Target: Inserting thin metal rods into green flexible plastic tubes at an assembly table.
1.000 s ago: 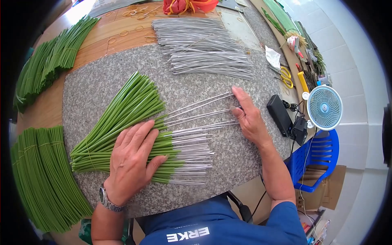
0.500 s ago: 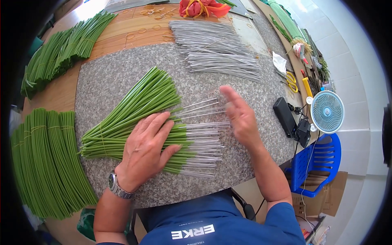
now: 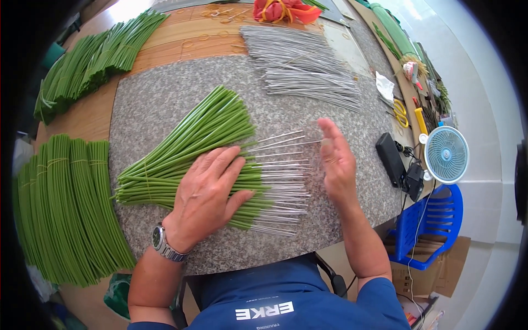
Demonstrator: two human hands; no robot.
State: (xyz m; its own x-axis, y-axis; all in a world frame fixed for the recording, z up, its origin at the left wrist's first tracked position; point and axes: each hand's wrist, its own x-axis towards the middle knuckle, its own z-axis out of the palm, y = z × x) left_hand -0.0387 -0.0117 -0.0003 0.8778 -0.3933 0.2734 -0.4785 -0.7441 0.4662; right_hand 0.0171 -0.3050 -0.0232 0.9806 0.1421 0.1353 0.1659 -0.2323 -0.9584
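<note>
A fanned bundle of green stems [image 3: 203,126], tied near its narrow left end, lies on the grey speckled slab. Thin silvery wires [image 3: 286,192] stick out of many stem ends on the right. Across the stems rests my left hand [image 3: 212,184], palm down, fingers stretched and thumb apart; the fingertips lie by the stem ends. My right hand [image 3: 338,165] is raised just right of the wires. One longer wire [image 3: 305,144] runs from the stems to its thumb and appears pinched there against the fingers. The upper stems in the fan show no wires.
A pile of loose wires [image 3: 308,66] lies at the back. More tied green bundles [image 3: 71,203] sit on the left, others [image 3: 99,60] behind them. To the right are yellow-handled scissors [image 3: 400,113], a black box [image 3: 390,159], a small fan [image 3: 444,154] and a blue chair [image 3: 426,225].
The whole view has shifted slightly, moving the scene to the right. My right hand, blurred before, shows more clearly with a wire at its thumb. The left hand stays on the stems.
</note>
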